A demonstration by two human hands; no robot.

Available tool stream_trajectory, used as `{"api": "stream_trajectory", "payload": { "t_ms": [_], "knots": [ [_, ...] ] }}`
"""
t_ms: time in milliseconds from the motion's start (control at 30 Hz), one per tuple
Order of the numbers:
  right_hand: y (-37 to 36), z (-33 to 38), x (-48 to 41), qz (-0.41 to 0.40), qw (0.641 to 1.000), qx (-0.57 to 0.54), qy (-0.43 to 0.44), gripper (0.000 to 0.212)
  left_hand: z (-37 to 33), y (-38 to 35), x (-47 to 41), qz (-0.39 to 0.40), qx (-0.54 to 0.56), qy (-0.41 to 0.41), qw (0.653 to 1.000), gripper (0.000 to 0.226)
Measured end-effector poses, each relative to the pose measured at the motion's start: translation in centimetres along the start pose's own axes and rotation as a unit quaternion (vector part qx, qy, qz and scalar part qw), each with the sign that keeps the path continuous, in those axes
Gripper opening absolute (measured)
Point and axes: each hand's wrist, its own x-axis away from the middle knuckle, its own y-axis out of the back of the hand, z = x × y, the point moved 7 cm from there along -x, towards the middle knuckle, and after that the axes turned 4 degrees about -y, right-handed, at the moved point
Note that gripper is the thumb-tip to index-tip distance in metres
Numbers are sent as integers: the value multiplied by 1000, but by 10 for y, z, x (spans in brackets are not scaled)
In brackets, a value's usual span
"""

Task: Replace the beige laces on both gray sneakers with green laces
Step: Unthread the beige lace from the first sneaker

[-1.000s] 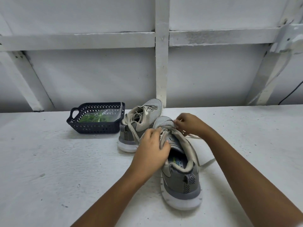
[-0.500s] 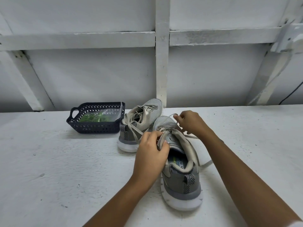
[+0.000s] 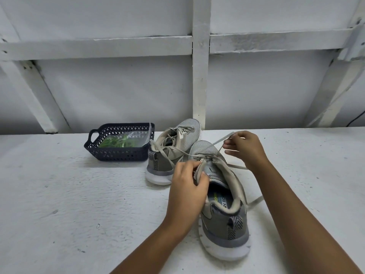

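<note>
Sneakers, gray, count two: near sneaker (image 3: 223, 220) just beside far sneaker (image 3: 177, 147) on the tabletop (image 3: 79, 194). One basket (image 3: 118, 155) holds green laces (image 3: 118, 142). Left hand (image 3: 187, 186) grips the near sneaker's upper; right hand (image 3: 245, 147), raised, pinches its beige lace (image 3: 223, 140).

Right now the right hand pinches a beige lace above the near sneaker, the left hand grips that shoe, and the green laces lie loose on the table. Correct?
No. In the head view the green laces sit inside the dark basket, not loose on the table. The rest holds: the right hand pinches the beige lace above the near sneaker, the left hand grips that shoe.
</note>
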Motion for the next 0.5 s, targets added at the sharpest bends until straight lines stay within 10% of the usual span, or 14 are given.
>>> {"api": "stream_trajectory", "payload": {
  "t_ms": [233,500],
  "knots": [
    [-13,-14,0,103,929,355,30,19,0,0,1,-6,9,5,1000,19],
    [-10,-10,-3,62,940,335,9,31,1,0,2,-10,13,8,1000,18]
  ]
}}
